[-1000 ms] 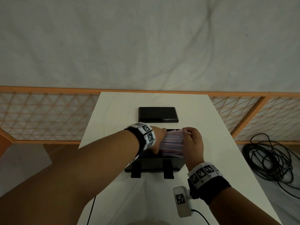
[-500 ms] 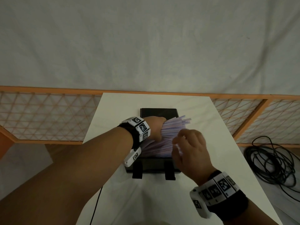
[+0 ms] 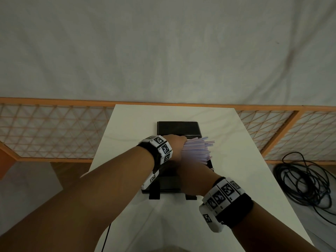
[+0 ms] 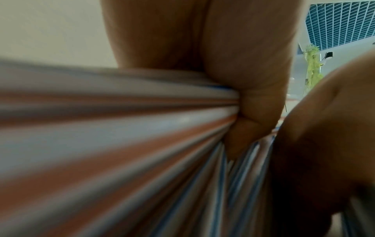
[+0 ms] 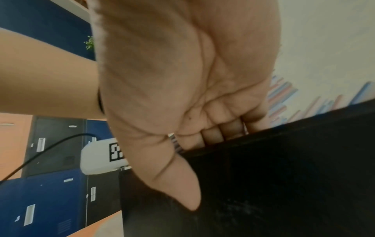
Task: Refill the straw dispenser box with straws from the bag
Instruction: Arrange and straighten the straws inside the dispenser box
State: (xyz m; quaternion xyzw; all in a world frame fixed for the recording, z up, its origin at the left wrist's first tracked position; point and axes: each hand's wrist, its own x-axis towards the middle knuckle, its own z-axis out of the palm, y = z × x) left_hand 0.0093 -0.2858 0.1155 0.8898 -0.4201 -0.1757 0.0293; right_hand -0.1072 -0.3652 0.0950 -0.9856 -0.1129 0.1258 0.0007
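Over the open black dispenser box (image 3: pixel 164 184) we have the straws (image 3: pixel 197 150), a thick striped bundle lying tilted, far ends fanned out past the box's far right corner and not yet settled inside. Our left hand (image 3: pixel 175 147) wraps its grip round the near-left end of the bundle; the left wrist view shows fingers (image 4: pixel 261 89) curled tight into the straws. Our right hand (image 5: pixel 182 80) is at the box's near right edge: fingers hook over the rim and down inside, thumb outside on the front wall, so that grip is on the box. Whether those fingertips also touch straws we can't tell, they're hidden behind the rim.

Risks as we judge them:
- Bundle is skewed to the box. If the left hand lets go now, the fanned ends likely ride over the rim and spill onto the bench (image 3: pixel 236 160).
- Loose outer straws already stick out further than the rest; any jolt could shed them.
- Squeezing harder to control the fan may kink straws, and bent ones would probably jam the dispenser.
- Right-hand fingers inside the box sit where the straws need to drop; they could block seating or get pinched.
- Box lid (image 3: pixel 179 128) lies flat just behind the box; stray ends could snag on it.

The bag is not visible in any view.
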